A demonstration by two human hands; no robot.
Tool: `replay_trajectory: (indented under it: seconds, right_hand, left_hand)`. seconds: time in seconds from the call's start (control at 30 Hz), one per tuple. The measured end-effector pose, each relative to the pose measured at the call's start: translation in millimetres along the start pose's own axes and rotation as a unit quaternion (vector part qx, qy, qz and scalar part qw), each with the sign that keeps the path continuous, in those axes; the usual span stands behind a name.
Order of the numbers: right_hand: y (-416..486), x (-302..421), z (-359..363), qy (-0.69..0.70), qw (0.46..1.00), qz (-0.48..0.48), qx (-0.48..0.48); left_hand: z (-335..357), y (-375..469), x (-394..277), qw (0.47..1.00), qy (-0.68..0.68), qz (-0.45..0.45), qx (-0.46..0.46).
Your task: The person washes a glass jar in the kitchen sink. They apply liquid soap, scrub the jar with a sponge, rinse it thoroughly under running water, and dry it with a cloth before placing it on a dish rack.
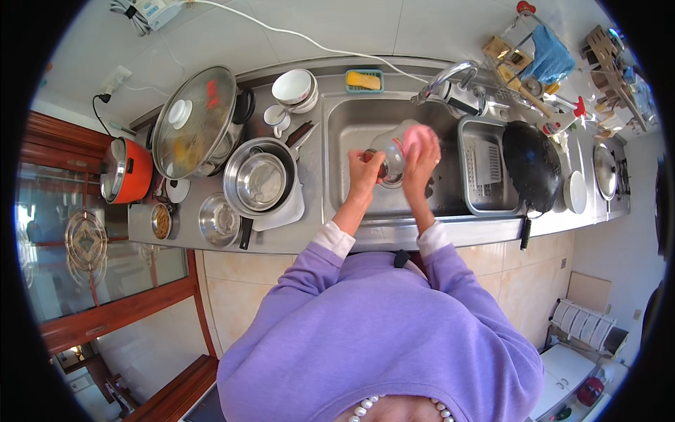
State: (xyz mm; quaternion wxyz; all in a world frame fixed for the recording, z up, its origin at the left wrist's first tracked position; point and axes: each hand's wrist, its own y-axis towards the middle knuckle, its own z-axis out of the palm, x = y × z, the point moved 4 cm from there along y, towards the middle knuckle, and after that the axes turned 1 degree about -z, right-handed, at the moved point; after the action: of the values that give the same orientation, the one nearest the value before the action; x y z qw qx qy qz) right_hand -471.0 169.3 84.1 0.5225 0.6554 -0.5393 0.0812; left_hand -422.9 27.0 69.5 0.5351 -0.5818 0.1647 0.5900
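Over the stainless steel sink, my left hand is closed around the brown handle or collar of a clear glass vessel that bears red writing. A pink sponge or cloth is under the fingers of my right hand, pressed to the glass on its right side. That hand wears a ring and looks slightly blurred. Both hands hide parts of the vessel, so its full shape cannot be told.
A curved faucet reaches over the sink's back right. To the right are a metal draining basket and a black wok. Nested pans, a large lidded pot and stacked bowls stand left. A yellow sponge lies behind.
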Motion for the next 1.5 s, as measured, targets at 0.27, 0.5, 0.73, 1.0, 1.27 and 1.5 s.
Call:
replay_trajectory:
  seconds: [0.27, 0.5, 0.73, 1.0, 1.27, 1.5]
  right_hand:
    - [9, -82, 4, 0.445, 0.658, 0.543, 0.271]
    - [-5, -41, -19, 0.517, 0.629, 0.542, 0.212]
    - [-28, 6, -40, 0.516, 0.74, 0.425, 0.071]
    - [-11, 62, -94, 0.028, 0.971, 0.012, 0.237]
    - [21, 30, -43, 0.181, 0.913, 0.131, 0.341]
    - [-2, 105, -68, -0.102, 0.955, 0.053, 0.273]
  left_hand:
    - [-18, 8, -26, 0.987, 0.11, -0.005, 0.12]
    - [0, -1, -47, 0.995, 0.079, 0.066, 0.009]
    - [24, 12, -15, 0.961, -0.262, 0.071, 0.043]
    - [25, -5, -13, 0.921, -0.326, -0.061, 0.206]
    - [36, -12, -15, 0.952, -0.197, -0.012, 0.233]
    - [17, 7, -18, 0.98, -0.011, 0.126, 0.152]
